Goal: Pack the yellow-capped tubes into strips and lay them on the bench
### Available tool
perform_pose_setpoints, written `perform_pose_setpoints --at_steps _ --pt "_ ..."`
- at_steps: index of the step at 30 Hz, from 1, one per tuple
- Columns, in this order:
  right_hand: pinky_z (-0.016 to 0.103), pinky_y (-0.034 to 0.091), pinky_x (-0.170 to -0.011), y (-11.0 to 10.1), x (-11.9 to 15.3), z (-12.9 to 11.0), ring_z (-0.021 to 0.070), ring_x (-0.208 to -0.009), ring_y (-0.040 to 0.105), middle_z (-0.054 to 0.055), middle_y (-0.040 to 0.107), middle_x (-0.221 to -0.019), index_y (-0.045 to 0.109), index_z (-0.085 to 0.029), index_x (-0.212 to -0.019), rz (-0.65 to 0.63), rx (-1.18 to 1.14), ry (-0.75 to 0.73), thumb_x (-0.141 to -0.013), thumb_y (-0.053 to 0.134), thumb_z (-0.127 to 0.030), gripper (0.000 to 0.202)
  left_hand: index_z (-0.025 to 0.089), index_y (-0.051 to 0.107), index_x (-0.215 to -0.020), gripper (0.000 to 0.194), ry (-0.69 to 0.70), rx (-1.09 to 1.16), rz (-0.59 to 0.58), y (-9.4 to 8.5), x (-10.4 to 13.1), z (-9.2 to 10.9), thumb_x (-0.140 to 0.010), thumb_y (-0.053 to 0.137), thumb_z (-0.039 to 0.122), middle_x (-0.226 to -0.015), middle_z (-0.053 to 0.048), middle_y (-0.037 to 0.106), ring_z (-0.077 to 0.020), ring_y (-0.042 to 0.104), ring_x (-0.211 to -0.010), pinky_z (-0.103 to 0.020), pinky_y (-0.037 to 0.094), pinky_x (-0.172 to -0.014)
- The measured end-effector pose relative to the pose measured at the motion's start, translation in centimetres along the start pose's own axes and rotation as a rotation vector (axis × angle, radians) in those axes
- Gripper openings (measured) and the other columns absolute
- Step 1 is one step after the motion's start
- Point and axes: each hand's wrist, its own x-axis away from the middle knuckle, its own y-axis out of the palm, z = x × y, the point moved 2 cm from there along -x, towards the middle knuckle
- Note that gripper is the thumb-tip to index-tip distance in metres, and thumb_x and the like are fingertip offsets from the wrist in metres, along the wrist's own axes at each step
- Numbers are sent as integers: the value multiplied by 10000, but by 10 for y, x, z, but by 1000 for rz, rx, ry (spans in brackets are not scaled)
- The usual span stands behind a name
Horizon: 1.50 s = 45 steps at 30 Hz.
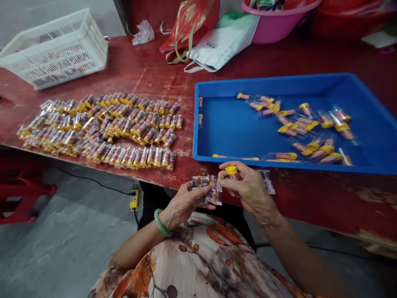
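My left hand [186, 200], with a green bangle at its wrist, holds several small printed clear packets [214, 194] between thumb and fingers. Right beside it, my right hand [252, 188] is closed on a small tube with a yellow cap [231, 170], the cap pointing up. Both hands are close together at the table's front edge. Behind my right hand lies a blue tray [229, 89] with yellow-capped clear tubes [313, 144] scattered mostly in its right half. Another printed packet [267, 182] lies on the table, partly hidden by my right hand.
Rows of wrapped yellow-capped tubes [124, 124] cover the left of the red table [186, 169]. A white crate [68, 51] stands at the back left. Bags [225, 43] and a pink basin [279, 27] are at the back. A red stool [27, 190] is at the left.
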Motion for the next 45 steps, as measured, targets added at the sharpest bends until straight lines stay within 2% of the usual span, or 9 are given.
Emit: perform_pose_setpoints --at_steps 6,12,16,19,22,25,29,36,45 --pt "190 300 -375 -3 -2 0 51 -438 411 -29 597 -665 598 -171 -904 9 -65 34 -580 787 -239 381 172 693 -987 531 -71 133 -37 2 1 7 -786 557 644 -939 -123 710 -242 700 -714 -381 572 -677" --pt "189 293 -371 4 -3 -2 47 -409 409 -40 600 -652 591 -169 -896 4 -75 60 -565 756 -209 372 84 694 -1001 719 -198 193 -128 2 -7 6 -767 476 728 -840 -171 720 -274 698 -727 -390 566 -679" --pt "189 309 -378 11 5 2 47 -404 413 -45 611 -667 594 -176 -916 32 -35 30 -610 704 -196 326 90 702 -999 619 -167 109 -89 2 -2 4 -806 513 648 -874 -175 732 -264 700 -748 -367 564 -690" --pt "192 313 -384 16 13 10 49 -425 415 -49 603 -690 596 -184 -911 102 -64 2 -632 680 -203 292 124 701 -991 352 -84 -30 -1 -1 2 3 -749 730 378 -849 -125 736 -236 700 -769 -346 568 -728" --pt "192 307 -388 21 20 19 50 -440 406 -52 590 -693 586 -188 -902 197 -144 -10 -633 663 -204 280 125 702 -947 334 -49 -110 113 -6 0 0 -659 818 249 -807 -88 732 -185 688 -692 -290 570 -669" --pt "192 311 -397 21 26 25 55 -456 412 -46 581 -687 579 -189 -894 233 -161 7 -638 655 -210 268 117 707 -899 328 -38 -147 191 -11 -4 -3 -637 833 270 -784 -77 730 -170 684 -667 -262 568 -631" --pt "186 315 -404 8 30 22 60 -489 433 -25 593 -721 603 -189 -874 151 -62 11 -652 665 -233 235 110 710 -854 326 -6 -226 219 -9 -5 -3 -620 841 295 -715 -62 715 -142 657 -587 -211 528 -524" --pt "195 302 -400 -14 28 14 55 -473 429 -21 621 -726 644 -173 -916 24 15 42 -626 728 -249 311 86 715 -800 297 -8 -344 111 4 -2 -2 -650 817 321 -606 -51 661 -99 575 -493 -180 441 -446" --pt "202 294 -382 12 32 30 43 -397 438 -41 598 -698 600 -176 -918 336 -336 58 -598 791 -268 384 110 696 -853 333 79 -118 225 2 -1 -2 -620 839 300 -671 -39 674 -112 614 -581 -188 455 -507"
